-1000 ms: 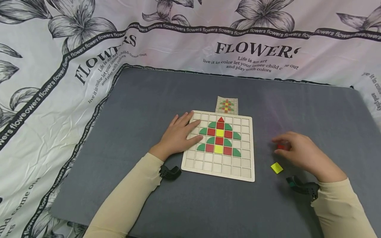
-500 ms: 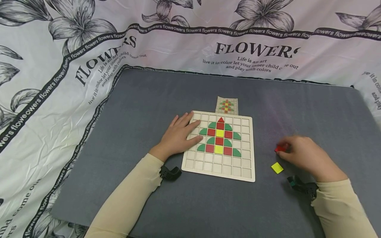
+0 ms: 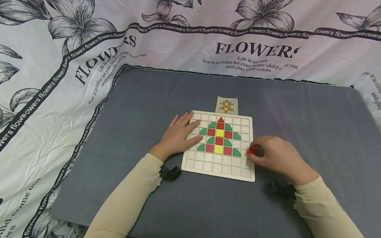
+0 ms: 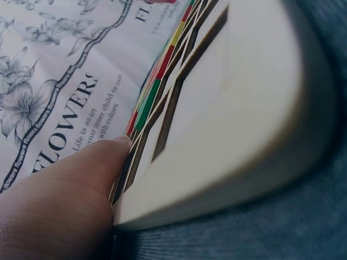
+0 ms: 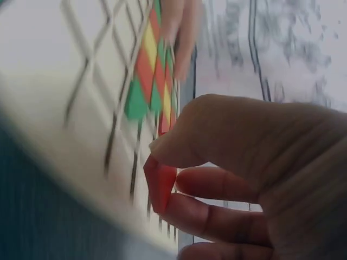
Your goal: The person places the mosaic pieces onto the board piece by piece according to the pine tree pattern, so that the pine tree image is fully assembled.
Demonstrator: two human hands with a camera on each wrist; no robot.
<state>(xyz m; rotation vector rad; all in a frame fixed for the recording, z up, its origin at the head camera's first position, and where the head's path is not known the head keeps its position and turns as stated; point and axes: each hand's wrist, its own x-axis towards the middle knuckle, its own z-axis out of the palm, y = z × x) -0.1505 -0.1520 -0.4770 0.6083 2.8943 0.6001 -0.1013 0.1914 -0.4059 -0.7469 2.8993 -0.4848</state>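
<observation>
A pale wooden grid board [image 3: 205, 165] lies on the grey table, bearing a tree pattern of red, yellow and green tiles [image 3: 219, 141]. My left hand [image 3: 178, 135] rests with spread fingers on its left edge; in the left wrist view the thumb [image 4: 65, 189] lies along the rim. A red tile [image 3: 253, 150] is pinched between thumb and fingers of my right hand [image 3: 275, 157], at the board's right edge. The right wrist view shows this red tile [image 5: 161, 184] near the grid cells, tilted. Whether it touches the board I cannot tell.
A small pattern card [image 3: 227, 105] with a matching tree lies behind the board, partly under or against its far edge. Grey table surface [image 3: 143, 109] surrounds the board. A flower-printed cloth [image 3: 178, 49] hangs beyond the table's back and left edges.
My right hand has picked up the red tile and carried it left to the board's right edge. The yellow tile on the table is now out of sight. My left hand stays put.
</observation>
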